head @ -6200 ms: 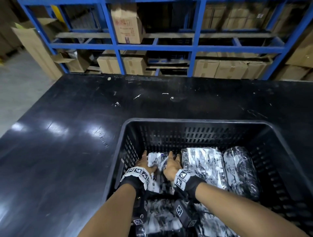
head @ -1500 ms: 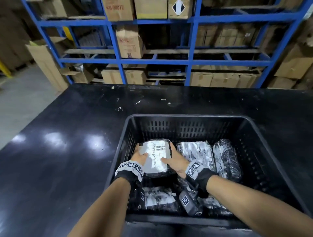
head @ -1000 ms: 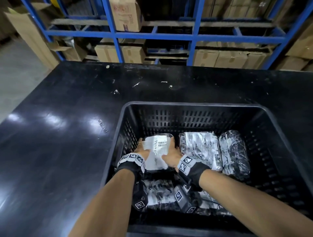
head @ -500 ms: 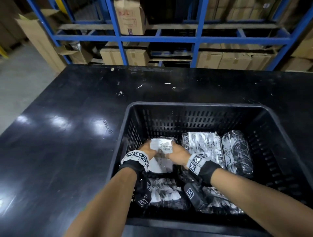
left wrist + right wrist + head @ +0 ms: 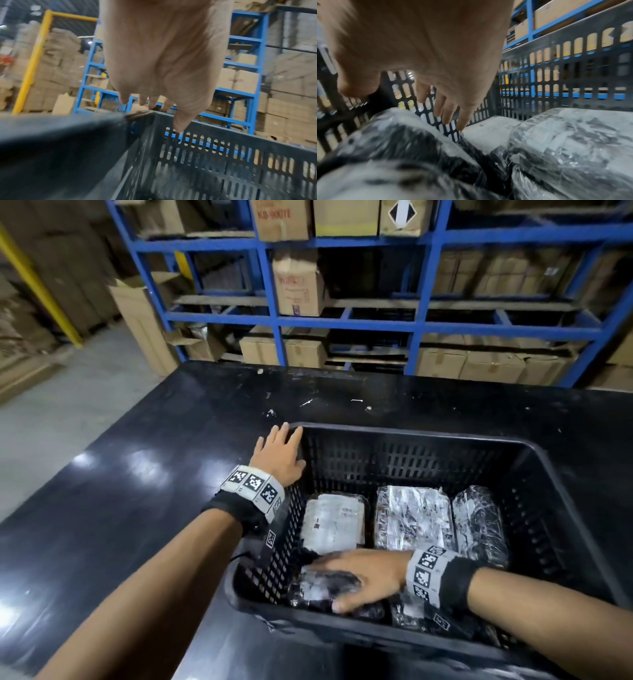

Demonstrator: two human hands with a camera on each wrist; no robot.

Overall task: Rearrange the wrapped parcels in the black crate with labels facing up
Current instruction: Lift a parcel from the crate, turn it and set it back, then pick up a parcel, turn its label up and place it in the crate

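The black crate (image 5: pixel 411 434) stands on the black table and holds several plastic-wrapped parcels. At the far left, the labelled parcel (image 5: pixel 334 522) lies flat with its white label up. Beside it lie a middle parcel (image 5: pixel 411 522) and a right parcel (image 5: pixel 479 525). My left hand (image 5: pixel 279 451) is over the crate's far-left corner rim with straight fingers, holding nothing; in the left wrist view its fingertips (image 5: pixel 150 102) hover just above the rim. My right hand (image 5: pixel 356 577) reaches across the near-left parcel (image 5: pixel 318 590) with fingers (image 5: pixel 447 112) stretched out toward the left wall.
The crate's slotted walls (image 5: pixel 556 81) close in the parcels. Another parcel (image 5: pixel 414 611) lies under my right wrist. The bare black table (image 5: pixel 137 508) spreads to the left and behind. Blue shelving (image 5: pixel 342 323) with cardboard boxes stands beyond the table.
Both hands let go of the labelled parcel, which now lies label-up at the far left. My left hand rose to the corner rim. My right hand drew back onto the near-left parcel.
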